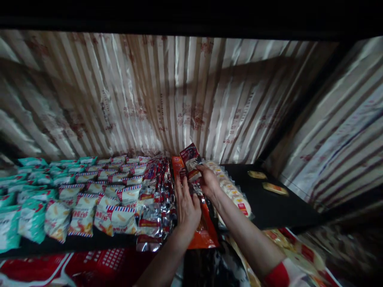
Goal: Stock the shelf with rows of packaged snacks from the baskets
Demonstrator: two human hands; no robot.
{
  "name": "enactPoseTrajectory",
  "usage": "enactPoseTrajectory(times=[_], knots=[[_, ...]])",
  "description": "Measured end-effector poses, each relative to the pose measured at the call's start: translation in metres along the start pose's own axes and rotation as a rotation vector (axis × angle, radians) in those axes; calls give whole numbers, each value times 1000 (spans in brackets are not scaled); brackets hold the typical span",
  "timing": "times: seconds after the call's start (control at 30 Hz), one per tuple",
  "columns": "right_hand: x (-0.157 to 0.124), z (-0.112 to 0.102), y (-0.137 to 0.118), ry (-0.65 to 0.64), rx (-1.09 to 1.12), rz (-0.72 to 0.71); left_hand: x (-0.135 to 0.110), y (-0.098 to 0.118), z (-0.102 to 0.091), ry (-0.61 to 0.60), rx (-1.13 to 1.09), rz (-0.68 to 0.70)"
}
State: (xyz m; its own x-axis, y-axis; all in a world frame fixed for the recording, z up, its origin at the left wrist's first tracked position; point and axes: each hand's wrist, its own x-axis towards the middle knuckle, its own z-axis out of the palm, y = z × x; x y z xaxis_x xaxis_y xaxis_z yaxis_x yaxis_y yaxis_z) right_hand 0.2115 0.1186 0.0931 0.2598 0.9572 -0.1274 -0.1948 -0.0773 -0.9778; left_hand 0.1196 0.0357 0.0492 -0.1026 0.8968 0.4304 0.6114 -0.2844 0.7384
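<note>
My left hand lies flat, fingers stretched out, on a row of orange snack packets on a black shelf. My right hand is closed on a dark red and white snack packet, holding it upright at the back of that orange row. Silver and red foil packets stand in rows just left of my left hand. A row of clear packets with round pastries lies just right of my right wrist.
White packets with red and blue striped edges and teal packets fill the shelf's left side. Two small yellow packets lie on the bare right part. Striped foil sheeting lines the back and right wall. A red crate sits below.
</note>
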Motion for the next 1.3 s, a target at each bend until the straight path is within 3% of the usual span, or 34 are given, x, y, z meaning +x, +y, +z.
enactPoseTrajectory(times=[0.07, 0.17, 0.27, 0.47, 0.67, 0.97, 1.1, 1.3], knots=[[-20, 17, -9, -55, 223, 66, 2, 0, -15, 48, 25, 22], [-44, 46, -17, -138, 263, 40, 7, -9, -36, 107, 61, 4], [-59, 73, -17, -211, 211, 29, 12, -26, -55, 170, 52, -21], [-76, 107, 5, -199, -42, 58, 9, -59, -79, 211, -16, -134], [-88, 112, 27, -278, -302, -11, -11, -83, -91, 138, -74, -243], [-78, 120, 22, -331, -592, 75, -20, -97, -82, 86, -92, -287], [-74, 122, 26, -329, -700, -45, -18, -101, -82, 79, -109, -330], [-75, 127, 31, -317, -896, -114, -23, -99, -75, 102, -115, -367]])
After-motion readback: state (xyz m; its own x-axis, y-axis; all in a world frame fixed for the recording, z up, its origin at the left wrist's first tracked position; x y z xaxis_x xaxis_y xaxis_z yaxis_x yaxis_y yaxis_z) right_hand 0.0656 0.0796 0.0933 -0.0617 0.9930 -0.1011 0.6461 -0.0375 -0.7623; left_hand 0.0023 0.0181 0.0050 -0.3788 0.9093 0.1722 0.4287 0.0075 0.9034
